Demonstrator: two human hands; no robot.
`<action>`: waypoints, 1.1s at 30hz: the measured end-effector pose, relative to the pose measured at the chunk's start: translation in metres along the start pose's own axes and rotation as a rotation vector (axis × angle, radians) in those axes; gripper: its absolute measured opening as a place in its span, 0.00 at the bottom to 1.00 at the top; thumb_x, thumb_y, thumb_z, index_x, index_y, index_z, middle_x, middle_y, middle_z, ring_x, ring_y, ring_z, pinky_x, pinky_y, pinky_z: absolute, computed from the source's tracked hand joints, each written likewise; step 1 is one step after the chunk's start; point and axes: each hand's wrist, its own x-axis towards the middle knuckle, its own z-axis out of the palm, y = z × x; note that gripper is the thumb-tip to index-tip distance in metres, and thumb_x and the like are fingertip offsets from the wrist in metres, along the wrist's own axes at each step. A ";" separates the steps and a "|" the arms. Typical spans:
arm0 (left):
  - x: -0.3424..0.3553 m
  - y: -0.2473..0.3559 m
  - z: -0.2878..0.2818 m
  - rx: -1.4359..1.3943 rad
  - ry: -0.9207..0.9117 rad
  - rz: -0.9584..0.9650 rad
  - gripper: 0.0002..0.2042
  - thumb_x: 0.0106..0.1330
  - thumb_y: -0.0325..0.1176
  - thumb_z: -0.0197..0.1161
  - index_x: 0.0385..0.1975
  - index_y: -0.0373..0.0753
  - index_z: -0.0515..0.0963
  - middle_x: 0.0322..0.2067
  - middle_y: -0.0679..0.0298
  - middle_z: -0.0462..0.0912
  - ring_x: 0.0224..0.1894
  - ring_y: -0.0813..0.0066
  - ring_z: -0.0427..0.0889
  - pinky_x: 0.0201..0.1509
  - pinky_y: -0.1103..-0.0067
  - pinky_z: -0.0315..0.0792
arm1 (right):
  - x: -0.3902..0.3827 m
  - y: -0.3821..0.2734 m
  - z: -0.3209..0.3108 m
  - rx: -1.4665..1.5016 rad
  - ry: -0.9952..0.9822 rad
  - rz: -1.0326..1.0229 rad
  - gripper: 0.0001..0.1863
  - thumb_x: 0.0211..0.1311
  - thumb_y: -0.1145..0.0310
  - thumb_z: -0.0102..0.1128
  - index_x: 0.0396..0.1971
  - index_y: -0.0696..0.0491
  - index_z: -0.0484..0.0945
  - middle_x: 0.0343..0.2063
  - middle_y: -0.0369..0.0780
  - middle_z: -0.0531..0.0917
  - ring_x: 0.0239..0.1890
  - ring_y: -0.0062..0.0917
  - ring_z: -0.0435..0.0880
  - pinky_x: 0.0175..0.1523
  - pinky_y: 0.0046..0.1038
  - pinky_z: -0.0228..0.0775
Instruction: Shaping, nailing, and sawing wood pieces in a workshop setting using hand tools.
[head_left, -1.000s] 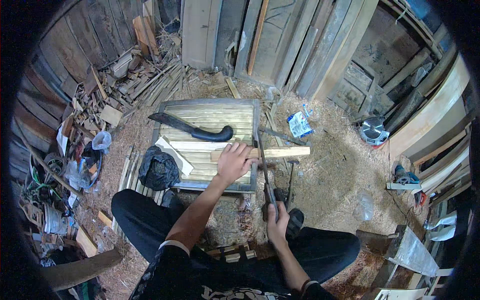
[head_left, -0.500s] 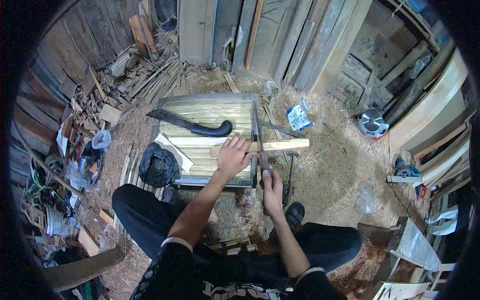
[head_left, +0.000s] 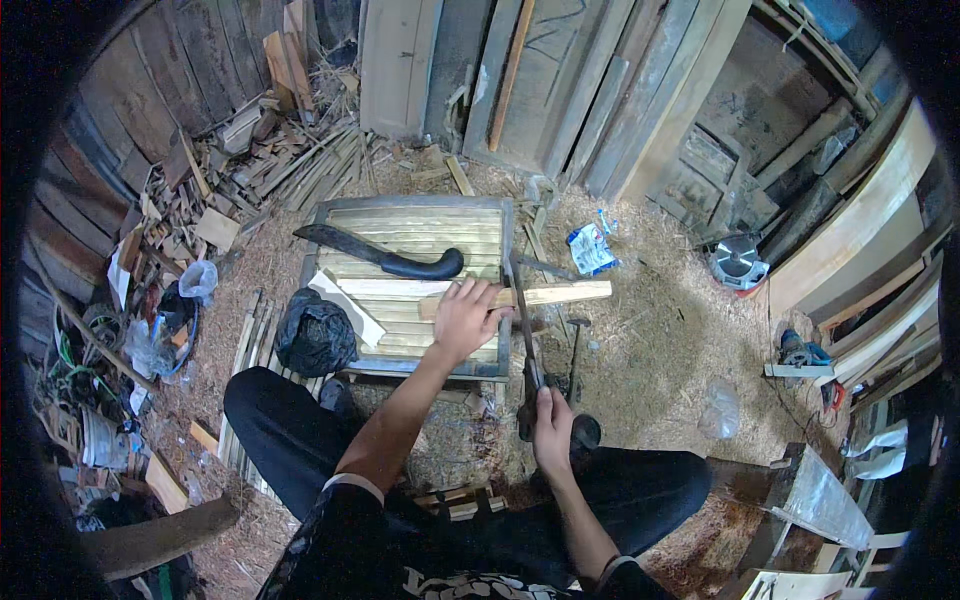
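Right hand has come back toward the body compared with half a second ago, dragging the long thin blade with it, while the left hand sits pretty much where it was. Going left to right: well off to the left of the left hand there's a black plastic bag, then a pale offcut between bag and hand, and just ahead of that hand a big dark knife lying on the slatted panel. Left hand is draped over the wood strip, fingers across the top and thumb on the near side, so I'd say it's pinning it to the panel. That strip runs out from under the left hand past the panel's right edge, ahead of the right hand. Blade crosses it just right of the left thumb, and the right hand is closed around the near end. To me that reads as the pull half of a saw stroke; strip looks to be in one piece, but can't make out how deep any cut is. Right of the blade, ahead of the right hand, there's a hammer, with a blue-and-white packet farther out.
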 end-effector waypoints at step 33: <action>-0.003 -0.001 0.001 0.040 0.016 0.063 0.19 0.61 0.46 0.63 0.44 0.38 0.79 0.37 0.62 0.77 0.43 0.64 0.74 0.47 0.70 0.66 | 0.033 -0.013 0.022 0.001 0.138 -0.131 0.20 0.75 0.58 0.46 0.40 0.63 0.74 0.22 0.44 0.74 0.26 0.23 0.68 0.33 0.29 0.65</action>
